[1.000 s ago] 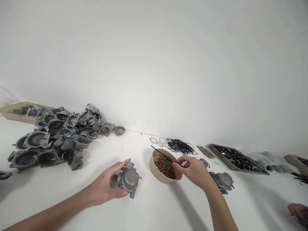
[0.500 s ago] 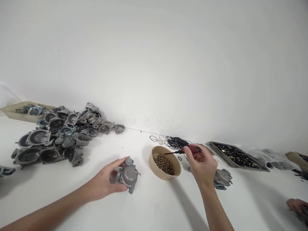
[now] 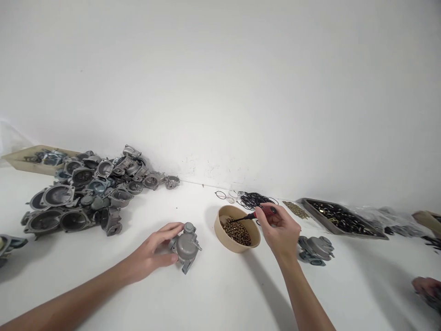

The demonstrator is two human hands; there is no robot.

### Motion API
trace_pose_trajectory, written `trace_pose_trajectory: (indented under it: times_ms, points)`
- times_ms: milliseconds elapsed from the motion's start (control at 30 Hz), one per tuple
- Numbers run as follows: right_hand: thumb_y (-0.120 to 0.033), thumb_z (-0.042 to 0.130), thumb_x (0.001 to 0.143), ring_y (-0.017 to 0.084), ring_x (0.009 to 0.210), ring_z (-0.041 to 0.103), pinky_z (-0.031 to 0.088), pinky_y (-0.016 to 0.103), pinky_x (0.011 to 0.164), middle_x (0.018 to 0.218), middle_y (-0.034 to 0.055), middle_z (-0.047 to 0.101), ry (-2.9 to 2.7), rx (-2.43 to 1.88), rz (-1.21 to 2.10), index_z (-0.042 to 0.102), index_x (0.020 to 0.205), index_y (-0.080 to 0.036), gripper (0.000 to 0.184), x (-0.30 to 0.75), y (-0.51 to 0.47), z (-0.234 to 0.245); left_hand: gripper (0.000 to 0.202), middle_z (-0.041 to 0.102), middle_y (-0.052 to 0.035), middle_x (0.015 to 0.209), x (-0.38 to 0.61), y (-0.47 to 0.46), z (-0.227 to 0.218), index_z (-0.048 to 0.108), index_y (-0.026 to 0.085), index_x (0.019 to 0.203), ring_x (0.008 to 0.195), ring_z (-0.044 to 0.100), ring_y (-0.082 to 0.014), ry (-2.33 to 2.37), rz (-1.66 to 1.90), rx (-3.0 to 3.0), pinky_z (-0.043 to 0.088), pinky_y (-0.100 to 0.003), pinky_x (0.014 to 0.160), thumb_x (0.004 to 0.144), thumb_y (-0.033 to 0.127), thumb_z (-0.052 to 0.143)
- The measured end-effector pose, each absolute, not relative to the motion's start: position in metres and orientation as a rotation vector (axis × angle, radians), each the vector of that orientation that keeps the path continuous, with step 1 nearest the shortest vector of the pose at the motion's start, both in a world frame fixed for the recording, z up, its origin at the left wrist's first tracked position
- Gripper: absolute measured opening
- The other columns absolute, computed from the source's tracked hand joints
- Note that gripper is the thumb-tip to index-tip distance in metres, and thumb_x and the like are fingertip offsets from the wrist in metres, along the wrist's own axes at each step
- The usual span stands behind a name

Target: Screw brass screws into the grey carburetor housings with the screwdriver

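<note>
My left hand (image 3: 151,255) is closed around the left side of a grey metal carburetor (image 3: 186,248), which stands on the white table with its rounded bowl facing up. In my right hand (image 3: 280,230) is a screwdriver (image 3: 254,214) with a red and black handle, gripped between thumb and fingers. Its dark shaft points left into a round tan tub (image 3: 230,247), and the tip is down at the small brass screws (image 3: 237,232) inside. Whether a screw clings to the tip, I cannot tell.
Many metal carburetor bodies (image 3: 74,220) are heaped at left beside a tan tray (image 3: 20,161). Black rubber rings (image 3: 253,200), small brass parts (image 3: 295,210) and a grey tray (image 3: 344,220) lie along the wall. Another carburetor (image 3: 317,248) sits right; another person's hand (image 3: 427,288) shows at far right.
My right hand has moved slightly left and lowered the screwdriver tip further into the tub of screws. My left hand stays on the carburetor, which has turned slightly.
</note>
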State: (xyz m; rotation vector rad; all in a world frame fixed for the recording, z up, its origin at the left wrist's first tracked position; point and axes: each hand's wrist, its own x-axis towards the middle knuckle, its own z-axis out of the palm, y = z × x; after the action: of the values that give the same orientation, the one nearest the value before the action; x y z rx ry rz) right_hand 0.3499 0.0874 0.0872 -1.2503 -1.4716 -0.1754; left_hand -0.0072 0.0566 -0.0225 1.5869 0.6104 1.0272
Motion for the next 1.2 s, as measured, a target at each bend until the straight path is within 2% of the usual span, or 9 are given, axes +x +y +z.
trace_pose_trajectory:
  times_ms: [133, 233, 333, 400, 500, 633, 733, 933, 1200]
  points:
    - [-0.044, 0.081, 0.087, 0.020, 0.062, 0.074, 0.056, 0.031, 0.057, 0.074, 0.0039, 0.076, -1.370, -1.199, -0.154, 0.076, 0.095, -0.020, 0.027, 0.347, 0.085, 0.092, 0.075, 0.053, -0.0092, 0.163, -0.005, 0.048, -0.020, 0.047, 0.036, 0.165, 0.153, 0.047, -0.0403, 0.684, 1.072, 1.594, 0.040, -0.057, 0.127, 0.097, 0.051, 0.075]
    - [-0.042, 0.082, 0.086, 0.020, 0.062, 0.073, 0.054, 0.029, 0.053, 0.072, 0.0037, 0.075, -1.298, -1.160, -0.128, 0.075, 0.094, -0.019, 0.025, 0.344, 0.083, 0.098, 0.086, 0.053, -0.0118, 0.162, 0.005, 0.038, -0.016, 0.046, 0.033, 0.165, 0.150, 0.049, -0.0408, 0.859, 1.118, 1.677, 0.040, -0.057, 0.126, 0.088, 0.042, 0.085]
    - [-0.042, 0.082, 0.085, 0.017, 0.054, 0.067, 0.046, 0.026, 0.045, 0.069, 0.0031, 0.072, -1.237, -1.131, -0.092, 0.075, 0.092, -0.019, 0.025, 0.340, 0.080, 0.103, 0.094, 0.053, -0.0108, 0.160, 0.014, 0.032, -0.010, 0.048, 0.034, 0.161, 0.147, 0.052, -0.0395, 1.014, 1.108, 1.762, 0.042, -0.055, 0.124, 0.077, 0.030, 0.091]
    - [-0.042, 0.084, 0.083, 0.013, 0.046, 0.057, 0.040, 0.026, 0.040, 0.066, 0.0019, 0.070, -1.189, -1.101, -0.022, 0.075, 0.091, -0.018, 0.027, 0.336, 0.077, 0.106, 0.091, 0.057, -0.0096, 0.156, 0.016, 0.031, -0.008, 0.050, 0.035, 0.158, 0.143, 0.055, -0.0380, 1.075, 1.115, 1.820, 0.045, -0.054, 0.122, 0.076, 0.026, 0.089]
    - [-0.041, 0.089, 0.078, 0.010, 0.041, 0.047, 0.035, 0.025, 0.036, 0.062, 0.0003, 0.068, -1.110, -1.033, 0.081, 0.075, 0.088, -0.017, 0.029, 0.328, 0.073, 0.110, 0.077, 0.063, -0.0091, 0.148, 0.011, 0.034, -0.007, 0.052, 0.034, 0.154, 0.137, 0.059, -0.0357, 1.099, 1.126, 1.876, 0.046, -0.054, 0.119, 0.083, 0.023, 0.080]
    - [-0.040, 0.092, 0.074, 0.008, 0.040, 0.045, 0.032, 0.023, 0.036, 0.057, -0.0027, 0.062, -1.026, -0.966, 0.171, 0.074, 0.085, -0.017, 0.030, 0.318, 0.069, 0.114, 0.062, 0.066, -0.0091, 0.144, 0.001, 0.041, -0.005, 0.053, 0.032, 0.149, 0.134, 0.060, -0.0350, 1.019, 1.111, 1.929, 0.046, -0.055, 0.117, 0.091, 0.024, 0.071]
    - [-0.039, 0.094, 0.071, 0.007, 0.041, 0.043, 0.031, 0.022, 0.037, 0.056, -0.0044, 0.058, -0.980, -0.925, 0.246, 0.074, 0.083, -0.018, 0.031, 0.315, 0.068, 0.116, 0.052, 0.069, -0.0090, 0.140, -0.003, 0.045, -0.003, 0.057, 0.030, 0.142, 0.131, 0.060, -0.0344, 0.946, 1.114, 1.964, 0.048, -0.053, 0.114, 0.091, 0.023, 0.069]
    - [-0.043, 0.094, 0.069, 0.007, 0.041, 0.040, 0.030, 0.020, 0.038, 0.050, -0.0054, 0.054, -0.932, -0.879, 0.474, 0.072, 0.080, -0.020, 0.034, 0.313, 0.067, 0.111, 0.053, 0.070, -0.0062, 0.134, -0.004, 0.042, 0.001, 0.058, 0.029, 0.133, 0.122, 0.065, -0.0308, 0.925, 1.074, 1.978, 0.051, -0.047, 0.110, 0.083, 0.015, 0.068]
    - [-0.050, 0.089, 0.076, 0.006, 0.040, 0.036, 0.030, 0.020, 0.037, 0.051, -0.0068, 0.047, -1.019, -0.937, 0.701, 0.072, 0.085, -0.021, 0.034, 0.294, 0.058, 0.096, 0.050, 0.069, -0.0055, 0.125, -0.006, 0.042, -0.005, 0.054, 0.027, 0.127, 0.114, 0.064, -0.0299, 0.939, 1.098, 2.010, 0.050, -0.045, 0.108, 0.080, 0.016, 0.067]
